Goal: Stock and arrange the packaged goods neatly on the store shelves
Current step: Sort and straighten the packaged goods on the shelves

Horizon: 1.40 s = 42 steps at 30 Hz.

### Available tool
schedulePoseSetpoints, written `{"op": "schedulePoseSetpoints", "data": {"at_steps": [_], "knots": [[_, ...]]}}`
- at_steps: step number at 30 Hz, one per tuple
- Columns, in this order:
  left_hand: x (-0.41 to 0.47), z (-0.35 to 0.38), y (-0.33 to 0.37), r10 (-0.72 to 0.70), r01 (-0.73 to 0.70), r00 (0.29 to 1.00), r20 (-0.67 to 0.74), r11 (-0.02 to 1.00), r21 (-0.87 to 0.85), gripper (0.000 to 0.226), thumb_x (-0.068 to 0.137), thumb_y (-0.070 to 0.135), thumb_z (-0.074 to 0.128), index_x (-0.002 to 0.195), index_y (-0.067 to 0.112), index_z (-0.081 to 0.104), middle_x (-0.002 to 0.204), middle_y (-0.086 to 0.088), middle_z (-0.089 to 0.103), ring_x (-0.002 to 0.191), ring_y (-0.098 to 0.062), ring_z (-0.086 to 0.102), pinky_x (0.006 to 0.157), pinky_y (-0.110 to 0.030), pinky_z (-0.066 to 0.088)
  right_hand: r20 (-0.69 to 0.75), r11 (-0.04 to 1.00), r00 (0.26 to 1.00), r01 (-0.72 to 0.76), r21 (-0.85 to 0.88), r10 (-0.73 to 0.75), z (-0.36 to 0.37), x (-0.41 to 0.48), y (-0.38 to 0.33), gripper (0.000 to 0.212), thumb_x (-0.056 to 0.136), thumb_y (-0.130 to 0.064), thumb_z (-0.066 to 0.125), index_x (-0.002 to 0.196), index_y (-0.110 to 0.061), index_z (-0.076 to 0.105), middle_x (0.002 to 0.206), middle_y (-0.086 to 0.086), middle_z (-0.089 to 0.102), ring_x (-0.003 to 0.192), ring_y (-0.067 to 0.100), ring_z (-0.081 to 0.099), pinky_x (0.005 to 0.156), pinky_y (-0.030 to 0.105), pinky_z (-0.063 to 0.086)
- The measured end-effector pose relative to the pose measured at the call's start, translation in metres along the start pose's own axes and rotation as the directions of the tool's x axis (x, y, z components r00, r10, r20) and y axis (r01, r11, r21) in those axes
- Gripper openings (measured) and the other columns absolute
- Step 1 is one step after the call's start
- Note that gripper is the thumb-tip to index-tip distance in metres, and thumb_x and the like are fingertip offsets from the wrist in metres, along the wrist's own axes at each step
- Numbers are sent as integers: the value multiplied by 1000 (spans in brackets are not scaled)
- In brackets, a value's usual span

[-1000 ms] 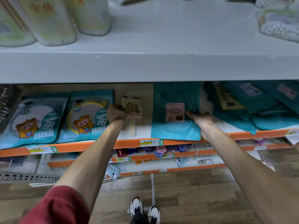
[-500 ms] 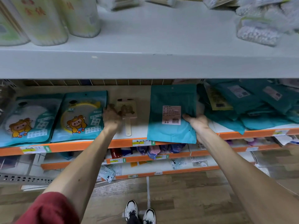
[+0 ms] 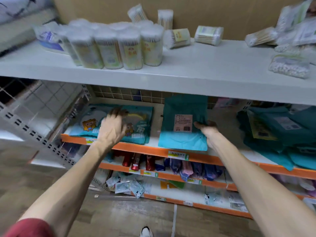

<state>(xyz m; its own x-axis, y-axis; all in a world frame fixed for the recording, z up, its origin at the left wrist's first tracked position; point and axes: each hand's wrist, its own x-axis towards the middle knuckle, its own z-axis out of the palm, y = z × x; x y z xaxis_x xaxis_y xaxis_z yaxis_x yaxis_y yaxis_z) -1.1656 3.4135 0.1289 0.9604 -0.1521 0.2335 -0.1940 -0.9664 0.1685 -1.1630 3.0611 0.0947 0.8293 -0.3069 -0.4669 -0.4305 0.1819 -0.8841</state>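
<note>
On the middle shelf [image 3: 153, 150] with the orange front edge lies a flat teal package [image 3: 183, 134] with a pale label, its front edge overhanging the shelf lip. My right hand [image 3: 207, 130] grips this package at its right edge. To the left lie two teal packages printed with a cartoon animal [image 3: 136, 132]. My left hand [image 3: 112, 127] hovers over them with fingers spread, blurred by motion, and nothing shows in it. Bare white shelf separates the cartoon packages from the teal package.
A loose heap of teal packages [image 3: 273, 132] fills the shelf's right side. Tubs of cotton swabs [image 3: 118, 48] stand on the white shelf [image 3: 205, 69] above, with more packs lying at the right. Lower shelves hold red bottles [image 3: 135, 163] and small packets. A wire mesh side panel [image 3: 42, 106] stands on the left.
My left hand has left the wooden-handled item and swung left over the cartoon packages; that item is no longer seen. My right hand stays on the teal package. The view has tilted upward.
</note>
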Motion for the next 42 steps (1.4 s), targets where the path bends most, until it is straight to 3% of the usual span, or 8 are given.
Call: {"op": "schedulePoseSetpoints", "data": {"at_steps": [7, 13, 16, 20, 26, 31, 37, 42], "knots": [[-48, -32, -83, -166, 168, 982, -86, 986, 18, 54, 84, 17, 63, 133, -1, 48, 139, -23, 46, 130, -41, 41, 107, -51, 38, 88, 995, 993, -70, -68, 76, 94, 4, 8, 44, 79, -13, 78, 117, -3, 59, 107, 21, 68, 90, 37, 69, 75, 59, 57], [-51, -31, -123, -191, 192, 980, -55, 981, 15, 57, 87, 19, 63, 137, 0, 44, 147, -24, 37, 136, -40, 34, 112, -49, 33, 171, 971, 956, -231, -66, 239, 171, 2, 31, 27, 88, -18, 70, 111, -9, 59, 101, 15, 69, 93, 34, 68, 88, 54, 54], [-38, -17, -131, -172, 172, 984, -34, 985, -19, 53, 87, 17, 61, 135, 1, 45, 142, -23, 40, 132, -39, 37, 108, -50, 38, 187, 955, 937, -284, -86, 295, 194, 10, 45, 35, 87, -26, 72, 116, -11, 61, 105, 14, 71, 94, 33, 70, 88, 52, 55], [-21, 4, -130, -169, 170, 985, 17, 983, -75, 47, 85, 15, 59, 128, 2, 48, 127, -23, 46, 117, -39, 45, 91, -51, 47, 144, 961, 951, -262, -84, 272, 212, 30, 57, 31, 88, -24, 70, 115, -12, 61, 105, 11, 72, 92, 31, 71, 83, 52, 57], [2, 28, -135, -106, 110, 993, 58, 991, -79, 45, 86, 20, 55, 130, 9, 51, 136, -18, 45, 116, -35, 49, 95, -47, 46, 99, 978, 974, -202, -48, 206, 235, 48, 61, 11, 89, -15, 69, 96, -10, 63, 100, 10, 69, 87, 27, 67, 78, 44, 56], [16, 35, -137, -59, 68, 995, 77, 991, -118, 46, 84, 16, 59, 129, 17, 50, 137, -14, 42, 116, -34, 48, 91, -46, 49, 46, 976, 995, -76, -203, 87, 250, 51, 62, 35, 87, -25, 72, 113, -4, 66, 109, 13, 70, 96, 31, 68, 87, 49, 56], [24, 36, -136, -29, 40, 996, 82, 990, -134, 49, 83, 16, 60, 130, 18, 47, 136, -11, 41, 123, -32, 45, 85, -45, 53, 75, 687, 966, 229, -689, -247, 245, 44, 63, 47, 89, -40, 66, 117, -3, 64, 120, 16, 66, 105, 35, 64, 86, 47, 54], [21, 31, -127, 0, 8, 998, 71, 994, -113, 48, 84, 16, 58, 131, 16, 48, 137, -12, 43, 125, -32, 43, 93, -44, 50, 85, 508, 968, 198, -838, -236, 240, 41, 71, 41, 92, -38, 61, 114, -3, 61, 112, 16, 66, 96, 33, 65, 74, 41, 57]]}}
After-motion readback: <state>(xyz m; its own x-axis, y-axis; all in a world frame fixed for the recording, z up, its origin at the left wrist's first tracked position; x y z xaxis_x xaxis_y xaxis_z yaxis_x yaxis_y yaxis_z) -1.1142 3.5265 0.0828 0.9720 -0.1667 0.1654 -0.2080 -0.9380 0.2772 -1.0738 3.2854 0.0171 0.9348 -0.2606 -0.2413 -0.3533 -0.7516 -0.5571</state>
